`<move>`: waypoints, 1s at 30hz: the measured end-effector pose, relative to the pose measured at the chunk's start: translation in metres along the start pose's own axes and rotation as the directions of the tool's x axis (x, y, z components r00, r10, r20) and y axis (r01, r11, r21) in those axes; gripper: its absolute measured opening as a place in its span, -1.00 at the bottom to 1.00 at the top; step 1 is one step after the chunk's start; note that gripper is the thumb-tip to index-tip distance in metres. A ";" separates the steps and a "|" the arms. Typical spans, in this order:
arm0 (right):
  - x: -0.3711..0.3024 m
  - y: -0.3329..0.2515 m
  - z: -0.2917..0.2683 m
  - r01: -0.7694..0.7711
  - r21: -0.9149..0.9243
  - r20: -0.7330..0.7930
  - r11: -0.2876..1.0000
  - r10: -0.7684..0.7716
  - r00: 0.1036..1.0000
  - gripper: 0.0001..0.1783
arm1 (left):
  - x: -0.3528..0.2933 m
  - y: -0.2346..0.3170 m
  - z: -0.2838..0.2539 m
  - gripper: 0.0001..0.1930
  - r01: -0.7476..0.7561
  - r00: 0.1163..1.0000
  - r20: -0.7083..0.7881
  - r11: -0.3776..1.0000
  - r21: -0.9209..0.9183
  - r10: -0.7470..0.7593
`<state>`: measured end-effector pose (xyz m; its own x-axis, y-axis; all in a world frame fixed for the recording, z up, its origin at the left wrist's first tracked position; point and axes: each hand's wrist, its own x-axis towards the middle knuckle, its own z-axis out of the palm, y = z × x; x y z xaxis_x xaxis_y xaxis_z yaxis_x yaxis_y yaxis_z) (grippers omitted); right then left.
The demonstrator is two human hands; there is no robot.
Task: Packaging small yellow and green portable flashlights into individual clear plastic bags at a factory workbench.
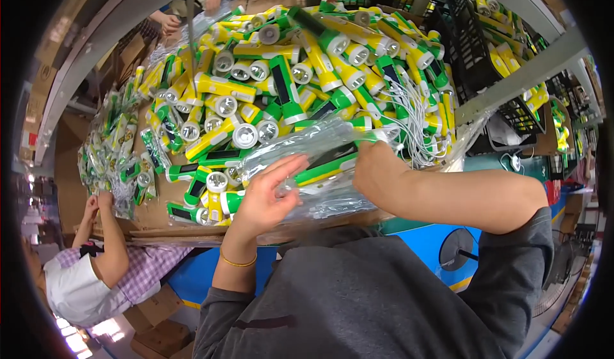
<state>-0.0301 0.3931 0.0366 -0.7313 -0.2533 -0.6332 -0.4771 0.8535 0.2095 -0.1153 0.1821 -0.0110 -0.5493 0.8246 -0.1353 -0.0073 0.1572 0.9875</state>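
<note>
A green and yellow flashlight (329, 170) with a dark panel on its side lies level in front of me, over a pile of clear plastic bags (291, 145). My right hand (374, 167) is closed round its right end. By the other end, my left hand (272, 193) is open, thumb and fingers apart, close to the bag film. Glare on the plastic hides whether the flashlight is inside a bag. A bundle of white cables (412, 125) lies just beyond my right hand.
A big heap of similar flashlights (256, 71) covers the cardboard-lined table. Bagged flashlights (112, 141) pile up at left, near a co-worker's hands (99, 200). Another person's hand (169, 23) is at the far left. Black crates (473, 52) and a metal post (518, 74) stand right.
</note>
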 end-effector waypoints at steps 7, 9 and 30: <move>-0.011 0.052 0.061 0.307 0.652 -0.697 0.693 0.389 0.602 -0.49 | -0.007 -0.008 -0.020 -0.43 0.007 0.999 -0.052 0.980 0.199 0.003; 0.002 0.047 0.109 0.396 0.748 -0.656 0.532 0.508 0.557 -0.66 | 0.000 -0.008 -0.028 -0.45 -0.025 0.999 -0.038 0.949 0.316 0.039; -0.014 -0.012 0.062 0.860 0.505 -0.460 0.075 0.867 0.194 -0.82 | -0.033 -0.049 -0.055 -0.79 -0.115 0.743 -0.615 0.956 0.272 0.264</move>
<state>0.0161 0.4145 -0.0035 -0.7795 0.4812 0.4010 -0.4185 0.0761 -0.9050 -0.1430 0.1170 -0.0507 -0.9241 0.3194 0.2099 0.2831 0.2033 0.9373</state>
